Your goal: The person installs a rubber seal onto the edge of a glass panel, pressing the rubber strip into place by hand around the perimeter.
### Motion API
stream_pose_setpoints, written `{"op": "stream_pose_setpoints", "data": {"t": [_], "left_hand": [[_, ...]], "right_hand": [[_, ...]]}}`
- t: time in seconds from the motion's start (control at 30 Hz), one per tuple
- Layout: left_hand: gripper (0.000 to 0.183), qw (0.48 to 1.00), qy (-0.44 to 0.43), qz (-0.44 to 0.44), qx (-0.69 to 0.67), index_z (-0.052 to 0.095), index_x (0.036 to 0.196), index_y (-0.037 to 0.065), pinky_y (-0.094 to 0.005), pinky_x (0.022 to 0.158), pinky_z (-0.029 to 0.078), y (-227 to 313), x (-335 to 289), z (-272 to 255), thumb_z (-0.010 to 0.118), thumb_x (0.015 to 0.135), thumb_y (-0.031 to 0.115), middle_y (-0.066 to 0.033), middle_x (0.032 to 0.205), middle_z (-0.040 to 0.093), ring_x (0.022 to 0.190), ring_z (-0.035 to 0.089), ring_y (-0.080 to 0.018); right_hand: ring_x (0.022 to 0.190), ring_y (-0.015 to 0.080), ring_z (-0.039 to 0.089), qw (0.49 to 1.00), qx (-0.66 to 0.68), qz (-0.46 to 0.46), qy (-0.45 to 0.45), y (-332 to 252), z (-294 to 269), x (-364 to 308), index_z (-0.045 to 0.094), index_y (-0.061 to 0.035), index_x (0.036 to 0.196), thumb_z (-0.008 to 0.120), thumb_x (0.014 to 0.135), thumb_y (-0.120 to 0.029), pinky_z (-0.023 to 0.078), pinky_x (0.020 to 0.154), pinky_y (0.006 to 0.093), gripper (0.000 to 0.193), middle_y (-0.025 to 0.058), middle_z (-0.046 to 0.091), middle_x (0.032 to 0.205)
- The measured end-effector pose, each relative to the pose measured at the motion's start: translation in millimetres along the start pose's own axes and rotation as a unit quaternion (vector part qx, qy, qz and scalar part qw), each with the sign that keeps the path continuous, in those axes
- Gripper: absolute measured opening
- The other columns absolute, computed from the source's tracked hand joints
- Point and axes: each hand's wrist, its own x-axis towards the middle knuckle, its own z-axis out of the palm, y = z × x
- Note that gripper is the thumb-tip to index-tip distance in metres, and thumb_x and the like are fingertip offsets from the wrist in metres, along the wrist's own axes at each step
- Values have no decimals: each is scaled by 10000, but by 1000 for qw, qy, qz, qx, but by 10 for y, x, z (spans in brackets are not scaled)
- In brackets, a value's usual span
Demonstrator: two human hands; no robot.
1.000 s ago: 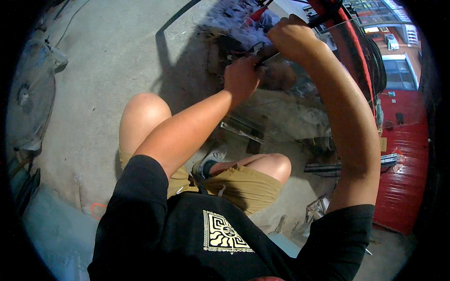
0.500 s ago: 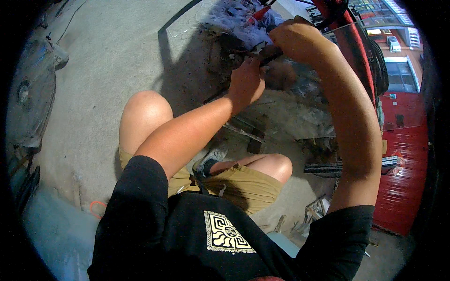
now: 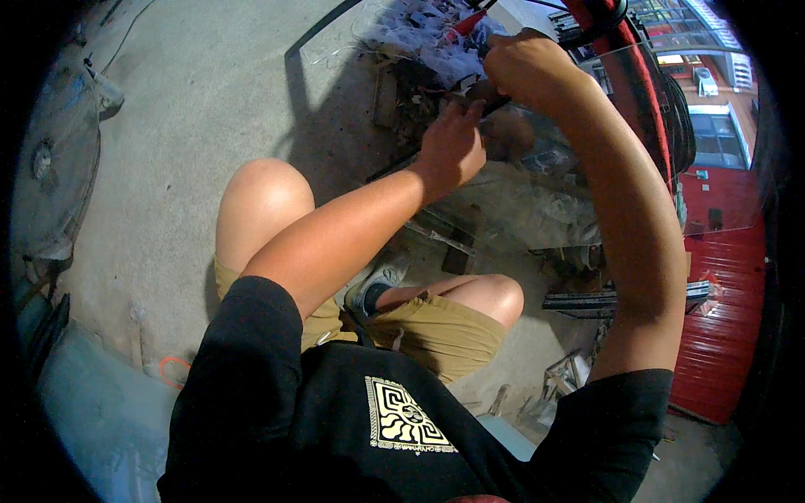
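Both arms reach forward to a dark strip-like piece [image 3: 496, 106] at the edge of a clear, reflective pane [image 3: 503, 197]. My left hand [image 3: 453, 144] is closed at the near end of the dark piece, its fingertips bent over it. Farther up and to the right, my right hand [image 3: 528, 69] is a fist with the wrist bent, gripping something its fingers hide. Whether both hands hold one and the same piece cannot be made out. Beyond the hands lies a heap of whitish plastic scraps [image 3: 428, 42].
A red post [image 3: 629, 75] with black cables rises at the upper right. Metal profiles [image 3: 579, 302] lie right of my knee. A dusty round fan-like object [image 3: 50, 159] stands at far left, above a bluish glass sheet [image 3: 101, 411]. An orange loop [image 3: 173, 371] rests near it.
My left hand has shifted slightly right along the dark piece. The right hand has barely moved. The clear pane's right edge shows farther out over the red wall.
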Motion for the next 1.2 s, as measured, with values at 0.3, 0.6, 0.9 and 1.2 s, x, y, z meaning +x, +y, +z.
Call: {"op": "stream_pose_setpoints", "data": {"t": [0.3,0.6,0.9,1.2], "left_hand": [[908,995,27,60,-73,369,1710,46,-589,1165,483,159,-52,-76,704,866,62,-377,1498,538,1326,570,-560],[921,997,35,38,-53,347,1720,17,-547,1203,478,208,2,-26,716,878,65,-364,1477,578,1344,586,-538],[815,996,61,44,-55,429,1641,-79,-502,1116,557,242,87,29,695,888,84,-297,1428,603,1297,624,-489],[882,997,44,24,-58,397,1697,19,-550,1069,576,329,106,-79,694,871,108,-292,1410,634,1278,646,-501]], "right_hand": [[1011,338,790,998,-64,-19,-6,-16,-247,-165,841,-91,984,769,876,-136,621,897,460,137,123,791,1095],[982,281,799,991,-113,-3,71,125,-590,-412,813,-80,1052,747,906,-83,610,925,414,160,112,798,967],[929,249,809,976,-212,6,36,83,-577,-409,850,-103,921,768,896,-125,616,879,390,89,85,802,939],[935,282,805,988,-155,0,29,234,-471,-304,838,-133,1057,733,932,-131,640,782,414,163,90,781,1020]]}}
